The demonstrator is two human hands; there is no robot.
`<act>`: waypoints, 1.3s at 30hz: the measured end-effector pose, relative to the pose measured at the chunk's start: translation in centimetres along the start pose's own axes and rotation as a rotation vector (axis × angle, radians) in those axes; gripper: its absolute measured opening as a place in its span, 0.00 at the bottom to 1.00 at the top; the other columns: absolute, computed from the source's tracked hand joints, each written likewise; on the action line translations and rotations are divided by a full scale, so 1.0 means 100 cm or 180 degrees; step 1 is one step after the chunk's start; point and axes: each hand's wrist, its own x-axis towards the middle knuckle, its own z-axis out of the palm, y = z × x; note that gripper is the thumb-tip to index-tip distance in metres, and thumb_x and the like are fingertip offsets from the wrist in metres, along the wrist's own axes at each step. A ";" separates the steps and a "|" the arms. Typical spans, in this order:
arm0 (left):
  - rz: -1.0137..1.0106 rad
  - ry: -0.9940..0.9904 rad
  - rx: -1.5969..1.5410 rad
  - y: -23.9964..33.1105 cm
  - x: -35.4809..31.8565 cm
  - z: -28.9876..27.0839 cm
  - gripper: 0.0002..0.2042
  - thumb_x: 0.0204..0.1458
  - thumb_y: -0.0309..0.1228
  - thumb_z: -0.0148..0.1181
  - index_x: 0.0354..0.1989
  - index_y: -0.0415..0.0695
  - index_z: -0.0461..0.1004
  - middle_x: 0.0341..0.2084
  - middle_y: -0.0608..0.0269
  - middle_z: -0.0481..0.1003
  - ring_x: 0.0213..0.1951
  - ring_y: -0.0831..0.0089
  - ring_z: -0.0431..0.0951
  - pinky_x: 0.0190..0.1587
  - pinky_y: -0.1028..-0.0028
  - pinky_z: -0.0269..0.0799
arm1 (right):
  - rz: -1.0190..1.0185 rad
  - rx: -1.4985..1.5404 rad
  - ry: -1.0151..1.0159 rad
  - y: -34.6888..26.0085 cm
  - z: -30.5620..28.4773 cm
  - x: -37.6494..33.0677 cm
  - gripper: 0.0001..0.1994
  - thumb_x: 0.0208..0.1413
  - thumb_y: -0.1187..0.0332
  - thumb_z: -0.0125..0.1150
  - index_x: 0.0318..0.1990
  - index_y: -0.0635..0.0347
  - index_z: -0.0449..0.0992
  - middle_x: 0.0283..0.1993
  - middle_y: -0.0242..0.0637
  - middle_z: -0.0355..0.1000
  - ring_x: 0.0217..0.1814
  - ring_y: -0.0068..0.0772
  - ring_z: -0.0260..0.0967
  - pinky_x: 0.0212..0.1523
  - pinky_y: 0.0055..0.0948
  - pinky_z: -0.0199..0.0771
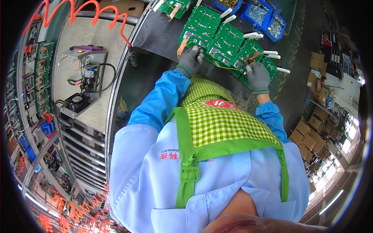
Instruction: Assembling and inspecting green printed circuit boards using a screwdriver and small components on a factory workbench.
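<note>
Several green circuit boards (201, 24) lie in a slanting row on the dark bench, with white plastic posts and copper strips on them. My left hand (190, 61), in a grey glove, is closed at the near edge of the left large board, beside its copper strip (182, 46) and a yellow-green wire. Farther right, my gloved right hand (258, 77) is closed at another board (248, 50), just below a brown copper piece (253, 58). What lies between its fingertips is too small to make out.
Blue bins (256, 14) of small metal parts stand beyond the boards. A coiled red air hose (97, 15) hangs at the upper left, its tool end by the bench edge. Left of me are a roller conveyor (85, 147) and a fixture (83, 66). Cardboard boxes (307, 136) are stacked at right.
</note>
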 end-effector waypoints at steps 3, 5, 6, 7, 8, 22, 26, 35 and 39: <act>-0.0185 0.0007 -0.0110 -0.007 0.015 -0.004 0.07 0.56 0.33 0.50 0.40 0.45 0.66 0.30 0.65 0.69 0.28 0.76 0.69 0.24 0.84 0.68 | 0.0187 0.0032 0.0130 -0.004 -0.006 -0.002 0.08 0.51 0.62 0.53 0.32 0.55 0.70 0.32 0.42 0.66 0.34 0.47 0.65 0.33 0.41 0.65; -0.0347 -0.0002 -0.0237 -0.008 0.019 0.001 0.07 0.56 0.33 0.48 0.39 0.44 0.66 0.29 0.64 0.68 0.28 0.75 0.69 0.24 0.82 0.68 | -0.0015 0.0105 0.0299 -0.006 -0.007 -0.002 0.08 0.51 0.62 0.53 0.32 0.55 0.70 0.32 0.42 0.66 0.34 0.47 0.65 0.33 0.41 0.65; -0.0344 -0.0018 -0.0258 -0.006 0.022 -0.002 0.07 0.56 0.33 0.48 0.39 0.44 0.66 0.29 0.64 0.68 0.28 0.75 0.69 0.24 0.82 0.68 | -0.0208 0.0200 0.0463 -0.007 -0.007 -0.003 0.09 0.52 0.61 0.52 0.32 0.56 0.70 0.32 0.42 0.67 0.34 0.47 0.65 0.33 0.41 0.64; -0.0432 -0.0154 -0.0356 -0.003 0.024 -0.007 0.07 0.56 0.32 0.48 0.40 0.43 0.66 0.29 0.63 0.68 0.28 0.74 0.69 0.24 0.81 0.68 | -0.0218 0.0189 0.0456 -0.010 -0.009 -0.003 0.09 0.52 0.61 0.52 0.32 0.56 0.70 0.32 0.42 0.67 0.34 0.47 0.65 0.33 0.41 0.64; -0.0517 -0.0290 -0.0454 -0.002 0.025 -0.009 0.08 0.56 0.32 0.48 0.40 0.43 0.66 0.29 0.63 0.68 0.28 0.74 0.69 0.25 0.81 0.68 | -0.0273 0.0163 0.0655 -0.014 -0.012 -0.002 0.09 0.52 0.61 0.52 0.32 0.56 0.70 0.32 0.41 0.66 0.34 0.46 0.65 0.32 0.41 0.64; -0.0397 -0.0613 -0.0156 0.004 0.021 -0.016 0.07 0.56 0.26 0.47 0.41 0.38 0.66 0.33 0.58 0.69 0.33 0.71 0.72 0.31 0.80 0.74 | -0.0526 -0.0246 0.0696 -0.015 -0.009 0.003 0.07 0.49 0.63 0.55 0.33 0.53 0.72 0.39 0.32 0.69 0.41 0.39 0.64 0.40 0.39 0.61; -0.0455 -0.0565 -0.0140 0.004 0.021 -0.017 0.08 0.55 0.26 0.47 0.42 0.38 0.66 0.34 0.58 0.69 0.34 0.71 0.72 0.31 0.80 0.74 | -0.0573 -0.0239 0.1063 -0.016 -0.014 0.003 0.06 0.49 0.64 0.55 0.33 0.52 0.72 0.37 0.34 0.69 0.41 0.40 0.65 0.40 0.38 0.64; -0.0424 -0.0461 -0.0146 0.008 0.008 -0.011 0.10 0.54 0.30 0.49 0.39 0.38 0.68 0.34 0.59 0.71 0.35 0.70 0.74 0.33 0.75 0.76 | -0.1445 0.0014 -0.0267 -0.122 -0.017 0.028 0.07 0.48 0.68 0.53 0.36 0.56 0.68 0.27 0.39 0.69 0.30 0.40 0.68 0.26 0.36 0.65; -0.0517 -0.0611 -0.0086 0.008 0.011 -0.011 0.10 0.55 0.35 0.48 0.40 0.43 0.69 0.35 0.60 0.72 0.37 0.69 0.75 0.35 0.69 0.77 | -0.1877 -0.0319 -0.0121 -0.132 -0.018 0.044 0.07 0.44 0.69 0.53 0.34 0.54 0.67 0.25 0.36 0.67 0.29 0.36 0.67 0.25 0.34 0.65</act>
